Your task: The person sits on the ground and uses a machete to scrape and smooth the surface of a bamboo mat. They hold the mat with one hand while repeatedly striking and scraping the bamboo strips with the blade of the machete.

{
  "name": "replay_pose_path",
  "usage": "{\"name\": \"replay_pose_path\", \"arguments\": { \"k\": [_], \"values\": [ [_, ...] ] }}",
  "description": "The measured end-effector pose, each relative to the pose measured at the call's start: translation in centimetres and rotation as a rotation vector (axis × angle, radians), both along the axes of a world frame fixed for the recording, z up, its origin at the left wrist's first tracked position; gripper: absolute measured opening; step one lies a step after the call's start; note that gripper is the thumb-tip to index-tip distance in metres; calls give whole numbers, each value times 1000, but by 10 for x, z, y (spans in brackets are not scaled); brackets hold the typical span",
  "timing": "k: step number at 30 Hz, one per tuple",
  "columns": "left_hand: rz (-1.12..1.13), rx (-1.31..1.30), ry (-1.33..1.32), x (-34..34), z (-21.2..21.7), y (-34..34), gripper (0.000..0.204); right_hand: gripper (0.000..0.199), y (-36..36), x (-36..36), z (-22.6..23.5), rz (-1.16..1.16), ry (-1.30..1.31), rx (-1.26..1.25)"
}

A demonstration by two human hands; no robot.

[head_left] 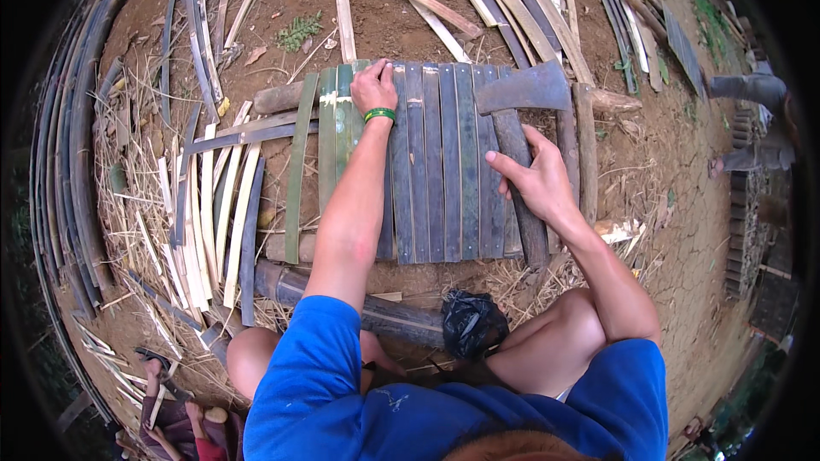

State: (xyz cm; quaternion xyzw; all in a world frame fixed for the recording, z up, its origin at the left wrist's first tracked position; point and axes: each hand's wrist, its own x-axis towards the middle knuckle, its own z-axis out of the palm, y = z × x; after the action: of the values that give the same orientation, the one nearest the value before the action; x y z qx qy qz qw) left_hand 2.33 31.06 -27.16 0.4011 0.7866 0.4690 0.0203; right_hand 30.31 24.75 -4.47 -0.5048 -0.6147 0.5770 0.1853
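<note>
Bamboo panel (449,162) is looking mostly laid, its left side open

The bamboo panel is lying on the ground in front of the person, its slats running from a far log (278,100) to a near log (279,248). From the middle towards the right edge, dark slats are sitting side by side with thin gaps, and small dots at their ends are suggesting nails, so I am judging that stretch largely fixed.

The left edge is seeming less finished: a green slat (301,171) is lying across both logs, apart from its neighbour, and probably needing closing up and fastening. The forearm is hiding part of the slats beside it.

The left hand (373,92) is resting with bent fingers at the panel's far edge, left of its middle; whether it is pinching anything I cannot tell. The right hand (547,183), well apart from it, is lying over the handle of an axe (524,94), thumb spread; how firmly its fingers are closing I cannot tell. The axe head is covering the far right corner. Pale strips (207,205) are lying loose beyond the left edge.
</note>
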Motion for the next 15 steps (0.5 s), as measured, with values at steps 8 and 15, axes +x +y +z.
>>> {"name": "replay_pose_path", "arguments": {
  "k": [8, 15],
  "values": [
    [-61, 50, 90, -3, -4, 0, 17, 37, 20, -14, -17, 38, -59, 59],
    [-86, 70, 87, -3, -7, 1, 15, 48, 83, -64, -63, 119, -257, 478]
  ]
}}
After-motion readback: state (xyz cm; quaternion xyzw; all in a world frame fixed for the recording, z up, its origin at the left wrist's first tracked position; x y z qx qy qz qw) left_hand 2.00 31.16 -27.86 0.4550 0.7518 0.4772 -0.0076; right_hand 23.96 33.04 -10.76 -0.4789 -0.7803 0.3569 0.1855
